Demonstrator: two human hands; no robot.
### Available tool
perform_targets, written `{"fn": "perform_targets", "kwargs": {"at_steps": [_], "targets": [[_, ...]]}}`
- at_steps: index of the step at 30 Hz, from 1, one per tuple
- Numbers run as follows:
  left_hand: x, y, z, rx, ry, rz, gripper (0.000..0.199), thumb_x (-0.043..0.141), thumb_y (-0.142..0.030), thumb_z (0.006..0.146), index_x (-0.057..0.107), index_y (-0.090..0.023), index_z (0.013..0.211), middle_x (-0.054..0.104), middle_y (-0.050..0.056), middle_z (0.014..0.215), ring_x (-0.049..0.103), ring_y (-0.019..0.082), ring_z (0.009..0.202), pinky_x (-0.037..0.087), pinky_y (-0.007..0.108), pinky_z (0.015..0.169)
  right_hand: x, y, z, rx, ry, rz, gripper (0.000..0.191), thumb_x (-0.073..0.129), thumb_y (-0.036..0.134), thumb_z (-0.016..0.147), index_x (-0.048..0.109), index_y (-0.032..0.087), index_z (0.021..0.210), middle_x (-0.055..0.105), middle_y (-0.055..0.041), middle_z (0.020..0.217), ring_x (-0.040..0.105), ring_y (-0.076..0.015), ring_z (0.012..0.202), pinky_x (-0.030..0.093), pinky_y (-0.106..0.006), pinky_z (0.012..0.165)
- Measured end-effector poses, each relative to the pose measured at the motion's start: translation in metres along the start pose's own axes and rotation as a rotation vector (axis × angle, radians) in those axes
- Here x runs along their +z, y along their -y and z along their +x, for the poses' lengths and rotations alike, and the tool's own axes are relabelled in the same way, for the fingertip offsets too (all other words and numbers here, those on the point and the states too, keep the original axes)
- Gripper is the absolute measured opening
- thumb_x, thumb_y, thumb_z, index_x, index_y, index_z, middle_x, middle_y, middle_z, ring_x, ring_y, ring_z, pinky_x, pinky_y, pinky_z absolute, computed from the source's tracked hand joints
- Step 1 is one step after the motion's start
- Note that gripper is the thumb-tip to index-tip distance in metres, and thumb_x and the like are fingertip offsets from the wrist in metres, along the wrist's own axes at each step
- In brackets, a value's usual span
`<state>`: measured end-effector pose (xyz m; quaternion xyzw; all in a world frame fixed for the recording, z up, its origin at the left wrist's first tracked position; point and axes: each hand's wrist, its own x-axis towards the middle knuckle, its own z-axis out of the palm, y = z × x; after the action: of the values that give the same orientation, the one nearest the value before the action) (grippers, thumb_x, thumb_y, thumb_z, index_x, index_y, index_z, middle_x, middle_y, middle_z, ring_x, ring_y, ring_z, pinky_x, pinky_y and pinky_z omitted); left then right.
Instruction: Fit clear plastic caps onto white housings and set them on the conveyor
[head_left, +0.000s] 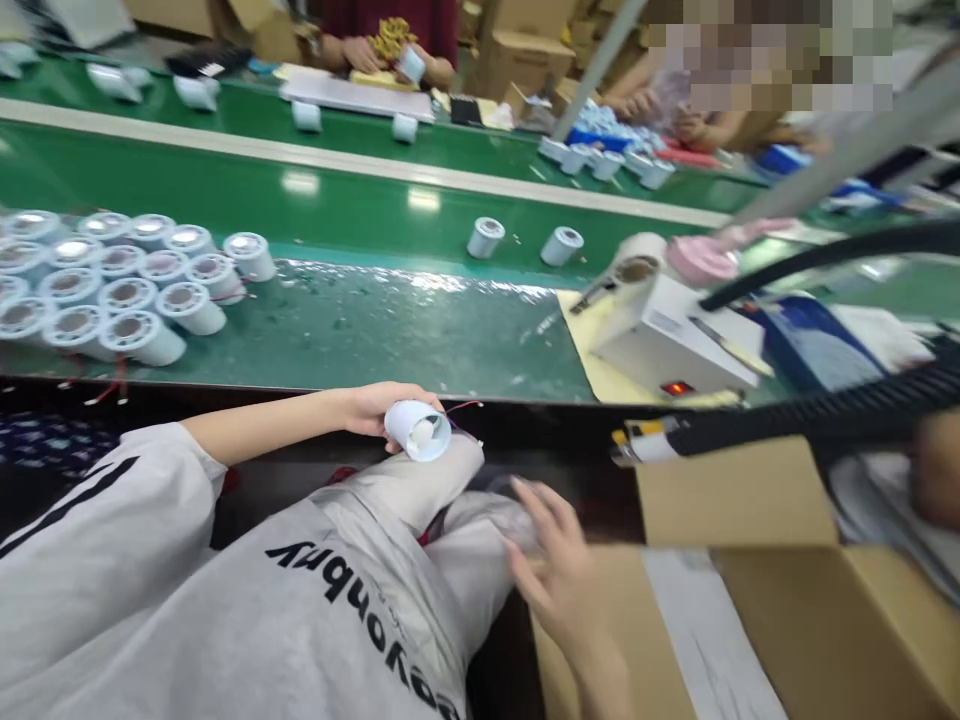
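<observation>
My left hand (379, 408) is wrapped round a pale blue cylinder (418, 430) above my lap. The cylinder's open end faces me, with something white inside and thin red wires at its side. Over the flap of a cardboard box, my right hand (551, 555) has its fingers apart and holds nothing; it is slightly blurred. A group of similar cylinders (135, 335) stands packed together at the left of the green bench (360, 330), some with red wires hanging over the edge.
Two cylinders (561, 246) stand beyond the bench. A white box device (679, 335) with a red light, a black hose (795, 415) and an open cardboard box (817, 620) are at the right. Two people work across the green line.
</observation>
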<state>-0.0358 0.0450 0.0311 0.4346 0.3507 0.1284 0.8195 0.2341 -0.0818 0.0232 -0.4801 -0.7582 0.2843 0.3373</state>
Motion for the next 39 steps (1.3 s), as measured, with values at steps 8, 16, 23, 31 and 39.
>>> {"fn": "perform_targets", "kwargs": {"at_steps": [8,16,23,31,39], "targets": [[0.035,0.001,0.023,0.341,0.041,0.795,0.024,0.063,-0.037,0.087,0.074,-0.017,0.094,0.068,0.004,0.092,0.06,0.015,0.082,0.047,0.025,0.075,0.029,-0.002,0.018,0.052,-0.09,-0.331,0.023,0.063,0.013,0.082,0.073,0.025,0.098,0.054,-0.0124,0.134,0.057,-0.0334,0.117,0.059,-0.05,0.09],[0.03,0.023,0.029,0.593,-0.058,0.872,0.064,0.085,-0.058,0.068,0.074,-0.022,0.119,0.061,0.008,0.102,0.059,0.023,0.097,0.049,0.036,0.089,0.022,0.002,0.009,0.295,-0.165,0.24,0.026,0.068,0.041,0.089,0.067,0.021,0.073,0.061,-0.0092,0.109,0.065,-0.0244,0.1,0.056,-0.04,0.089],[0.029,0.032,0.027,0.612,0.152,0.735,0.06,0.085,-0.032,0.074,0.067,-0.023,0.131,0.065,0.013,0.132,0.061,0.028,0.122,0.047,0.041,0.105,0.021,0.0,0.012,0.449,-0.325,0.57,0.037,0.076,0.046,0.083,0.063,0.021,0.059,0.07,-0.0069,0.094,0.07,-0.0276,0.099,0.059,-0.041,0.082],[0.041,0.035,0.015,0.345,0.107,0.286,0.065,0.083,-0.029,0.074,0.061,-0.02,0.135,0.061,0.014,0.139,0.067,0.019,0.103,0.056,0.03,0.083,0.021,-0.001,-0.003,0.156,-0.187,0.342,0.035,0.087,0.036,0.076,0.074,0.028,0.108,0.072,-0.0087,0.123,0.063,-0.0322,0.126,0.053,-0.05,0.105],[0.04,0.029,0.009,0.406,0.217,0.405,0.076,0.087,-0.029,0.072,0.059,-0.028,0.142,0.057,0.013,0.148,0.062,0.028,0.125,0.054,0.037,0.097,0.019,0.001,-0.018,0.111,-0.163,0.252,0.036,0.081,0.038,0.085,0.067,0.028,0.117,0.072,-0.0075,0.123,0.069,-0.0282,0.117,0.059,-0.043,0.099]]}}
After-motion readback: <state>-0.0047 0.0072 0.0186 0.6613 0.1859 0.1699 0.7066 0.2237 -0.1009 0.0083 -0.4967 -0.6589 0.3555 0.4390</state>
